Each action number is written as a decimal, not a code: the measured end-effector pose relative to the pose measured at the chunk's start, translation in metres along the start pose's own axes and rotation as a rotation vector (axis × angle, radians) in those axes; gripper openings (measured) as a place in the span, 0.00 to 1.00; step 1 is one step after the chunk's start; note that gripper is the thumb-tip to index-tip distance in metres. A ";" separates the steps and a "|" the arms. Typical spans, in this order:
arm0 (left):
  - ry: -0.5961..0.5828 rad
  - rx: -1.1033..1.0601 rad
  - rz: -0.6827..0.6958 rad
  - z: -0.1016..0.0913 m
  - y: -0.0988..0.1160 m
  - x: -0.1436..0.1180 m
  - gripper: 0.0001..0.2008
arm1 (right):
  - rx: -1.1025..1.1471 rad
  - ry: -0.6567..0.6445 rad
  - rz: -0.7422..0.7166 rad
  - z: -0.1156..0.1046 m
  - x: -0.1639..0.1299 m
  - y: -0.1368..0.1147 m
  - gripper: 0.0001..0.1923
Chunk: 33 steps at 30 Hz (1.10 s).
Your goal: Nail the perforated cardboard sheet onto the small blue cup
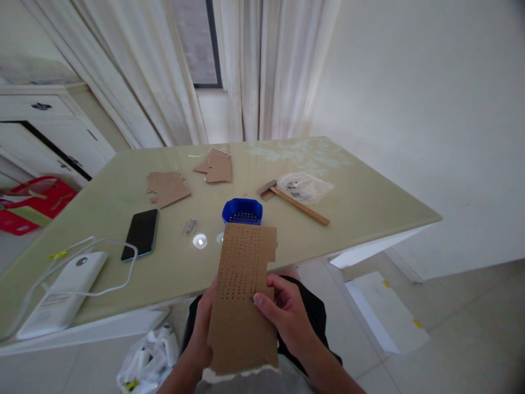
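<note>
Both hands hold a long piece of brown cardboard (pixel 244 323) over my lap at the table's front edge. Rows of small punched holes cover its far half, and its near edge is torn. My left hand (pixel 202 323) grips the left side, its fingers mostly hidden behind the sheet. On the right side, my right hand (pixel 285 306) pinches the cardboard, thumb on top near the last holes. Just beyond the far end stands a blue plastic basket (pixel 241 205) with slotted openings, its front partly covered by the cardboard.
A hammer (pixel 301 205) lies right of the basket beside a clear plastic bag (pixel 305 187). Several nails (pixel 190 226), a phone (pixel 141 232) and a white power bank (pixel 68 293) with a cable are leftward. Cardboard scraps (pixel 168 187) lie farther back. A white plastic bag (pixel 150 355) is on the floor.
</note>
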<state>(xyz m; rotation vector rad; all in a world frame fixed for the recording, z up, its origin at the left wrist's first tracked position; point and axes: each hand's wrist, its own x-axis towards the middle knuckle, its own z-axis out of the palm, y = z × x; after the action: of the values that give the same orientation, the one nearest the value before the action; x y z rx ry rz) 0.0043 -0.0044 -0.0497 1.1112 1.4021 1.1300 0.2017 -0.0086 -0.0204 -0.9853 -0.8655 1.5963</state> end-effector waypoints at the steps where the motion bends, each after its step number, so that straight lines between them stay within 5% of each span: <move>1: -0.006 0.002 0.018 0.000 0.000 0.003 0.23 | -0.033 0.020 -0.021 0.001 0.001 0.001 0.21; 4: -0.026 0.009 0.170 -0.007 0.008 0.016 0.18 | -0.111 0.080 -0.091 0.001 0.004 0.005 0.21; 7: 0.112 0.138 0.445 -0.023 0.022 0.023 0.14 | -0.200 0.114 -0.115 0.000 0.002 0.010 0.22; 10: -0.034 0.432 0.724 -0.032 0.034 0.019 0.13 | -0.292 0.126 -0.113 -0.001 -0.002 0.013 0.24; 13: -0.159 0.614 0.930 -0.023 0.042 0.012 0.06 | -0.353 0.111 -0.142 0.000 -0.005 0.014 0.24; 17: -0.088 0.512 1.013 -0.002 0.048 -0.004 0.08 | -0.445 0.127 -0.180 0.003 -0.004 0.013 0.21; 22: -0.086 0.364 0.939 -0.017 0.061 0.015 0.08 | -0.458 0.124 -0.147 -0.001 -0.002 0.017 0.22; 29: 0.415 1.031 0.182 -0.095 0.059 0.145 0.18 | -0.339 0.125 -0.118 -0.009 -0.005 0.020 0.24; 33: 0.409 1.077 0.146 -0.102 0.050 0.170 0.20 | -0.234 0.114 -0.114 -0.009 -0.001 0.019 0.24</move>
<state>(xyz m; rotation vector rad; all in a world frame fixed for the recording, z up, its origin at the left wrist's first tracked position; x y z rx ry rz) -0.1100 0.1619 -0.0160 1.7904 2.4080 0.6685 0.2028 -0.0137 -0.0414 -1.1581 -1.0262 1.3504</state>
